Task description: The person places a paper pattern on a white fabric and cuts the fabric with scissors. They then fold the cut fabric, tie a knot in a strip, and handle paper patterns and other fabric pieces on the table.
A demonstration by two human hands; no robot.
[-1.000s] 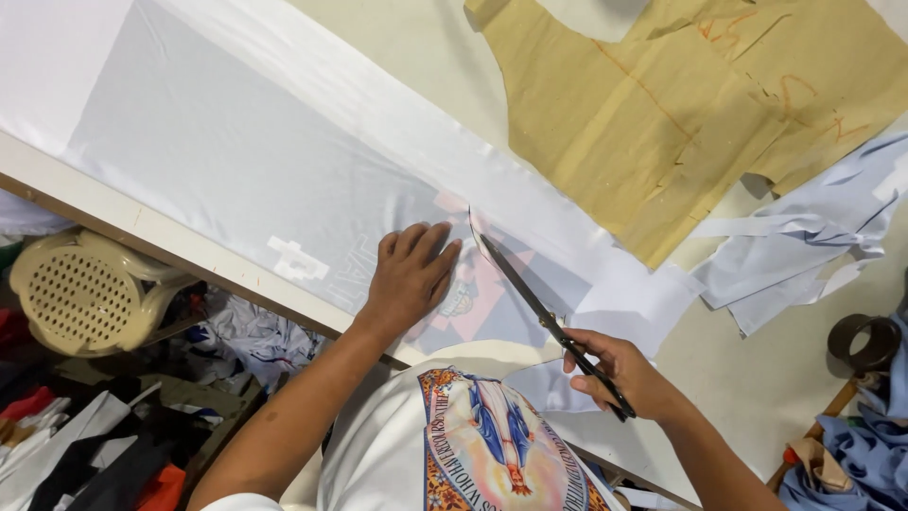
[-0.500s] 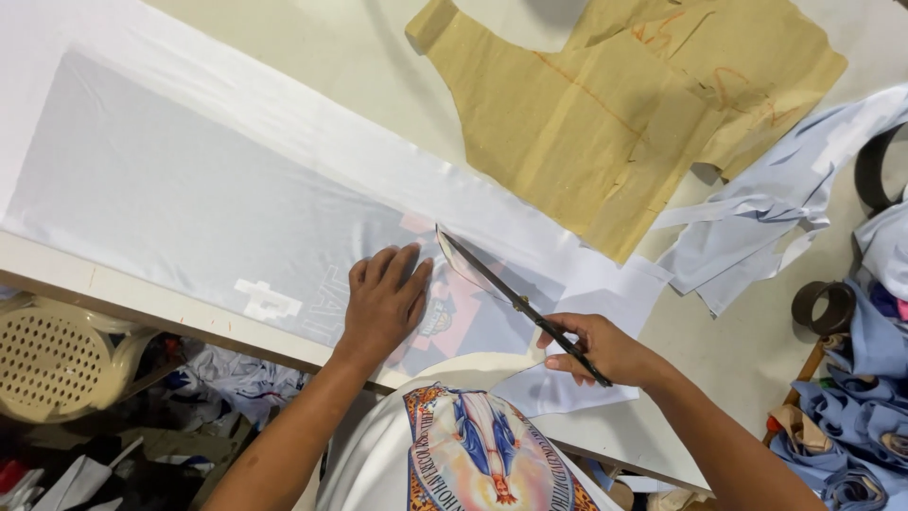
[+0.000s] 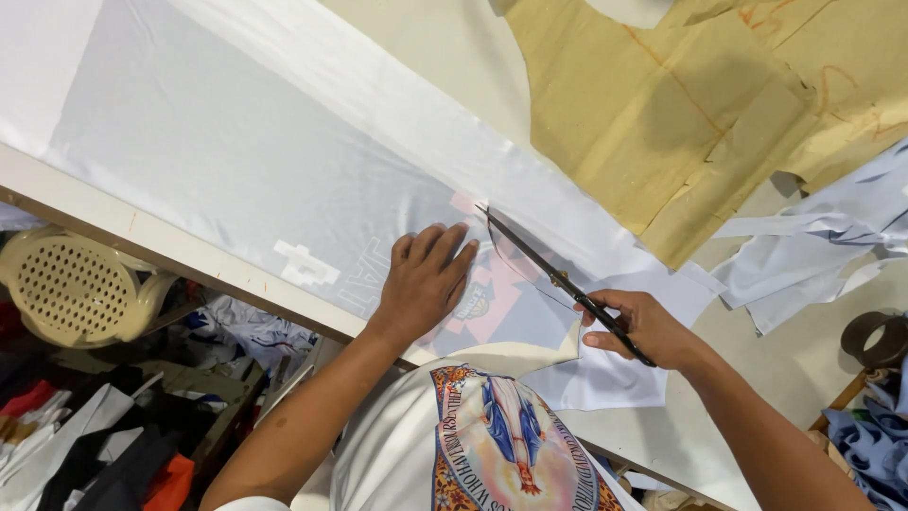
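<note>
Your right hand (image 3: 643,326) has its grip closed around the handles of the black scissors (image 3: 558,282), fingers wrapped through and over them; your left hand (image 3: 426,279) has its grip spread, palm and fingers pressed flat on the pale blue-grey fabric (image 3: 236,170). The desk (image 3: 445,66), cream-coloured, fills the upper part of the view, and its near edge runs diagonally from the left side down to your torso. The fabric lies flat along that near edge, stretching from the left corner of the view to your hands; part of it carries a faint red and white print under your left hand. The scissors sit on the fabric just right of your left fingertips, blades nearly together, their tip pointing away from you toward the far side of the desk. A cut flap of the fabric lies beneath your right hand. Tan paper pattern pieces (image 3: 681,104) rest on the far right of the desk, well apart from your hands, with loose fabric offcuts (image 3: 813,246) beside them. A cream perforated plastic basket (image 3: 76,284) stands below the near edge, at left.
</note>
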